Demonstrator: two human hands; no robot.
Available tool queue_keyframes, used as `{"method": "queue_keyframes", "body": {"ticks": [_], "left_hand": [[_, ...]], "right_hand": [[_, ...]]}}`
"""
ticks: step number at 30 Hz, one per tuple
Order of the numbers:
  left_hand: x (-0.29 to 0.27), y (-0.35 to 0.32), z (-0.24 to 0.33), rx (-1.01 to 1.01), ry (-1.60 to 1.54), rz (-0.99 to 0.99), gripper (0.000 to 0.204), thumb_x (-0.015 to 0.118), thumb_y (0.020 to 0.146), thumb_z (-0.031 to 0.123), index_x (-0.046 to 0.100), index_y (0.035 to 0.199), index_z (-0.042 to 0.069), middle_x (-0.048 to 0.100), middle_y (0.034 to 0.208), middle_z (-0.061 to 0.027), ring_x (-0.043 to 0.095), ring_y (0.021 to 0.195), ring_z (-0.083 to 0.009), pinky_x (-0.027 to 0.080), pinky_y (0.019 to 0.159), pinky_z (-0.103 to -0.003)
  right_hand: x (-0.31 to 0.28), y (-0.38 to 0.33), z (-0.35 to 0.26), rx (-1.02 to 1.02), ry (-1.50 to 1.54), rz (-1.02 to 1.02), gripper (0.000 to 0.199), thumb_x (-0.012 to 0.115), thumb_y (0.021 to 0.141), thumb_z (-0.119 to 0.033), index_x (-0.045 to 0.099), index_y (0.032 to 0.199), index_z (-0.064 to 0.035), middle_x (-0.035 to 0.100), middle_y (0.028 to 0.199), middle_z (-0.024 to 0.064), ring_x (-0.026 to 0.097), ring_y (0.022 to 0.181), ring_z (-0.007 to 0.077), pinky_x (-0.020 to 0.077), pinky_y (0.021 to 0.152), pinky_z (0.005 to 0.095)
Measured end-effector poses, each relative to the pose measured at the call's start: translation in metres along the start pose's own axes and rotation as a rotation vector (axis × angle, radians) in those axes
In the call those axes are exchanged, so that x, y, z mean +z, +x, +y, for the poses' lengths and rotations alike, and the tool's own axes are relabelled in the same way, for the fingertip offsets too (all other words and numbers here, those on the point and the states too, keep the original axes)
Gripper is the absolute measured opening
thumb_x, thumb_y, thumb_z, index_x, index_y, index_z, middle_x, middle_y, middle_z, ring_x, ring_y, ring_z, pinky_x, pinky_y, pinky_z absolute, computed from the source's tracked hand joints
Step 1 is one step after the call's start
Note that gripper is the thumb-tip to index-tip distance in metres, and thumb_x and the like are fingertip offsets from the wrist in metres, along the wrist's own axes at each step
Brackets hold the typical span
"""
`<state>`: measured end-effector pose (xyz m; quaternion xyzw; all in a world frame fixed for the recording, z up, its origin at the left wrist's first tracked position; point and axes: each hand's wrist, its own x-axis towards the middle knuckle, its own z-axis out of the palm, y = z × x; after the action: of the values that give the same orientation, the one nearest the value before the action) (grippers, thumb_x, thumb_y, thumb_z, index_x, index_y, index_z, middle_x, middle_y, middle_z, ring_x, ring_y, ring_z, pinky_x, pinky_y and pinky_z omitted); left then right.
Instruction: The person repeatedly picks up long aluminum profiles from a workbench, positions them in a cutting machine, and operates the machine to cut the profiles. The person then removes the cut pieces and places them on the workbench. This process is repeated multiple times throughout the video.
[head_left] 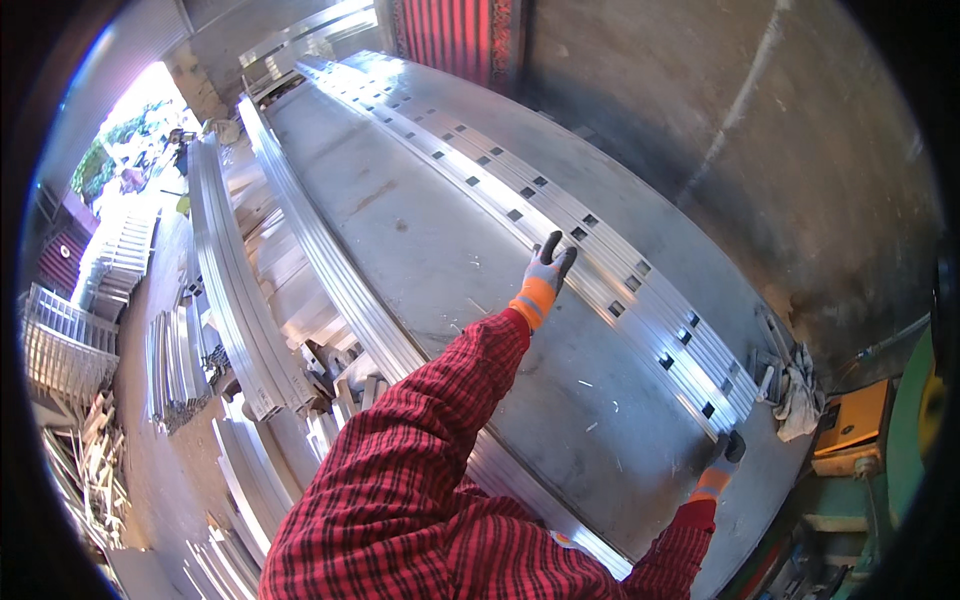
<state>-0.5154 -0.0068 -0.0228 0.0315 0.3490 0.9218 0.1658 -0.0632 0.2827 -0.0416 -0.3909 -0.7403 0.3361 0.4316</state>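
Observation:
Several long silver metal tubes with square dark holes (575, 215) lie side by side on a large grey metal table (400, 225). My left hand (545, 272), in a grey and orange glove with dark fingertips, is at the near long edge of the row. Its thumb and fingers are spread apart, and the fingertips touch the edge tube. At the tubes' close end is my right hand (722, 465), gloved alike, its fingers bent around the end of the edge tube. Part of that grip is hidden by the hand itself.
Plain metal bars (330, 260) run along the table's left edge. More bundled profiles (235, 290) stand on the left, beyond them metal racks (70, 335) and scrap strips (95, 470). A pale cloth (798, 395) lies at the table's right, near a green machine (905, 430) and orange box (853, 415).

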Motion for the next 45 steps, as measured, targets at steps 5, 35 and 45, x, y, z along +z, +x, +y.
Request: {"method": "queue_keyframes", "body": {"ticks": [5,35,45], "left_hand": [[-0.020,-0.021,0.023,0.241,1.038,-0.163,0.046,0.068,0.094,0.029,0.059,0.135,0.009,0.050,0.146,-0.0173,0.037,0.140,-0.0426,0.037,0.113,-0.041],[-0.122,-0.195,0.236,0.388,2.040,-0.956,0.081,0.088,0.064,0.022,0.055,0.137,0.011,0.054,0.138,-0.0128,0.043,0.133,-0.0374,0.034,0.111,-0.049],[-0.133,-0.218,0.235,0.348,1.950,-0.909,0.071,0.090,0.065,0.030,0.061,0.126,0.008,0.060,0.128,-0.0126,0.052,0.122,-0.0343,0.039,0.105,-0.046]], "right_hand": [[0.001,0.006,0.010,0.068,0.040,-0.009,0.027,0.063,0.097,-0.014,0.061,0.122,-0.0031,0.065,0.108,0.0054,0.059,0.094,0.0153,0.0499,0.085,0.0310],[-0.196,-0.267,-0.130,-0.011,-0.639,-0.411,0.048,0.079,0.081,-0.030,0.063,0.122,-0.0113,0.060,0.124,0.0117,0.053,0.116,0.0352,0.0407,0.098,0.0484],[-0.176,-0.303,-0.085,0.375,-0.446,-0.225,0.040,0.078,0.086,-0.031,0.067,0.115,-0.0062,0.067,0.110,0.0141,0.061,0.106,0.0325,0.0455,0.095,0.0417]]}}
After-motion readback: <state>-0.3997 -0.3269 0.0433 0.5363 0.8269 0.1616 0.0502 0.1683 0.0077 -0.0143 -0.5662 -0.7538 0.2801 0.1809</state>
